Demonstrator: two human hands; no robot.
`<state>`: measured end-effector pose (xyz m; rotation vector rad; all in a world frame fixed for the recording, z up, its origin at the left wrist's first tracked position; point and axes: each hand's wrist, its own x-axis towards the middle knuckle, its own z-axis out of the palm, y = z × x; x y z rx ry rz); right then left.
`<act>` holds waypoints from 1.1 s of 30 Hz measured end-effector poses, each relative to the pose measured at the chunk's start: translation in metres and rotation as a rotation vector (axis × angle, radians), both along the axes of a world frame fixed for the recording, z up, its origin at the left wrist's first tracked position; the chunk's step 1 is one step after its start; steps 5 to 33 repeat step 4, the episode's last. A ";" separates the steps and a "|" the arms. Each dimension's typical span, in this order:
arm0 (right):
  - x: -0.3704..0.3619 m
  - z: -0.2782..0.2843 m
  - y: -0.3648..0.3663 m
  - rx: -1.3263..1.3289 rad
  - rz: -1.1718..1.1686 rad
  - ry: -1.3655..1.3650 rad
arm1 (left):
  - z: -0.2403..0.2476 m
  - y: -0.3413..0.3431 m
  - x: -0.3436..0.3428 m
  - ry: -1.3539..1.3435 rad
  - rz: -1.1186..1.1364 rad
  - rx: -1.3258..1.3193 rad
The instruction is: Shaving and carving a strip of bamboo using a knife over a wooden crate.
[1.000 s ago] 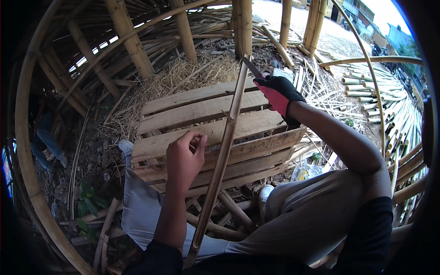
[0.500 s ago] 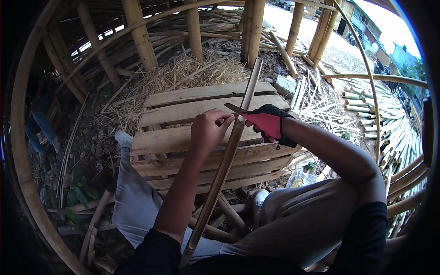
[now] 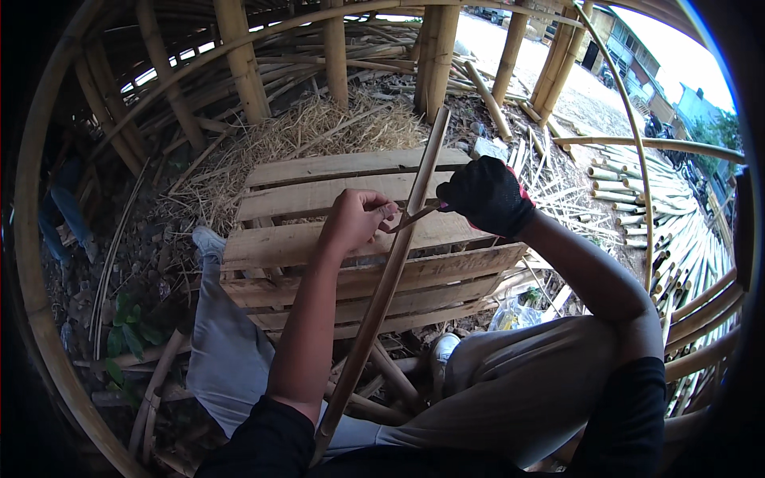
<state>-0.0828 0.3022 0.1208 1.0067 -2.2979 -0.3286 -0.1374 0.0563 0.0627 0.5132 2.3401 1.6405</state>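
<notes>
A long split bamboo piece point(image 3: 379, 296), hollow side up, slants from my lap across a slatted wooden bench point(image 3: 295, 239). My right hand point(image 3: 488, 197), in a black and red glove, is closed round the handle of a knife point(image 3: 420, 215). The knife's narrow blade crosses the bamboo, pointing left. On the other side, my bare left hand point(image 3: 356, 221) has thumb and fingers pinched together close to the blade's tip. Whether those fingertips hold anything, or touch the blade, is too small to tell.
Straw-like bamboo shavings point(image 3: 351, 127) heap up behind the bench. Upright bamboo posts point(image 3: 436, 60) stand beyond. Cut bamboo poles point(image 3: 693, 231) are stacked at the right. A curved bamboo pole point(image 3: 36, 231) rises at the left. Another person's legs point(image 3: 68, 209) show at far left.
My right hand has rolled over, so the glove's black back now faces up. The blade has swung from pointing up-left to pointing down-left across the bamboo. My left hand has shifted slightly left.
</notes>
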 end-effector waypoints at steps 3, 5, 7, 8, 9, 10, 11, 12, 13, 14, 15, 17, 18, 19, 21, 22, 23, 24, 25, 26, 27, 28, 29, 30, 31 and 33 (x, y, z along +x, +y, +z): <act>-0.007 -0.003 -0.001 0.038 -0.013 0.018 | 0.007 -0.005 -0.012 -0.020 -0.076 -0.071; -0.011 -0.006 0.000 0.027 -0.022 -0.043 | 0.009 -0.006 -0.016 -0.008 -0.114 -0.088; -0.011 -0.006 0.000 0.027 -0.022 -0.043 | 0.009 -0.006 -0.016 -0.008 -0.114 -0.088; -0.011 -0.006 0.000 0.027 -0.022 -0.043 | 0.009 -0.006 -0.016 -0.008 -0.114 -0.088; -0.011 -0.006 0.000 0.027 -0.022 -0.043 | 0.009 -0.006 -0.016 -0.008 -0.114 -0.088; -0.011 -0.006 0.000 0.027 -0.022 -0.043 | 0.009 -0.006 -0.016 -0.008 -0.114 -0.088; -0.011 -0.006 0.000 0.027 -0.022 -0.043 | 0.009 -0.006 -0.016 -0.008 -0.114 -0.088; -0.011 -0.006 0.000 0.027 -0.022 -0.043 | 0.009 -0.006 -0.016 -0.008 -0.114 -0.088; -0.011 -0.006 0.000 0.027 -0.022 -0.043 | 0.009 -0.006 -0.016 -0.008 -0.114 -0.088; -0.011 -0.006 0.000 0.027 -0.022 -0.043 | 0.009 -0.006 -0.016 -0.008 -0.114 -0.088; -0.011 -0.006 0.000 0.027 -0.022 -0.043 | 0.009 -0.006 -0.016 -0.008 -0.114 -0.088; -0.011 -0.006 0.000 0.027 -0.022 -0.043 | 0.009 -0.006 -0.016 -0.008 -0.114 -0.088; -0.011 -0.006 0.000 0.027 -0.022 -0.043 | 0.009 -0.006 -0.016 -0.008 -0.114 -0.088; -0.011 -0.006 0.000 0.027 -0.022 -0.043 | 0.009 -0.006 -0.016 -0.008 -0.114 -0.088; -0.011 -0.006 0.000 0.027 -0.022 -0.043 | 0.009 -0.006 -0.016 -0.008 -0.114 -0.088; -0.011 -0.006 0.000 0.027 -0.022 -0.043 | 0.009 -0.006 -0.016 -0.008 -0.114 -0.088; -0.011 -0.006 0.000 0.027 -0.022 -0.043 | 0.009 -0.006 -0.016 -0.008 -0.114 -0.088; -0.011 -0.006 0.000 0.027 -0.022 -0.043 | 0.009 -0.006 -0.016 -0.008 -0.114 -0.088; -0.011 -0.006 0.000 0.027 -0.022 -0.043 | 0.009 -0.006 -0.016 -0.008 -0.114 -0.088; -0.011 -0.006 0.000 0.027 -0.022 -0.043 | 0.009 -0.006 -0.016 -0.008 -0.114 -0.088; -0.011 -0.006 0.000 0.027 -0.022 -0.043 | 0.009 -0.006 -0.016 -0.008 -0.114 -0.088; -0.011 -0.006 0.000 0.027 -0.022 -0.043 | 0.009 -0.006 -0.016 -0.008 -0.114 -0.088; -0.011 -0.006 0.000 0.027 -0.022 -0.043 | 0.009 -0.006 -0.016 -0.008 -0.114 -0.088; -0.011 -0.006 0.000 0.027 -0.022 -0.043 | 0.009 -0.006 -0.016 -0.008 -0.114 -0.088; -0.011 -0.006 0.000 0.027 -0.022 -0.043 | 0.009 -0.006 -0.016 -0.008 -0.114 -0.088; -0.011 -0.006 0.000 0.027 -0.022 -0.043 | 0.009 -0.006 -0.016 -0.008 -0.114 -0.088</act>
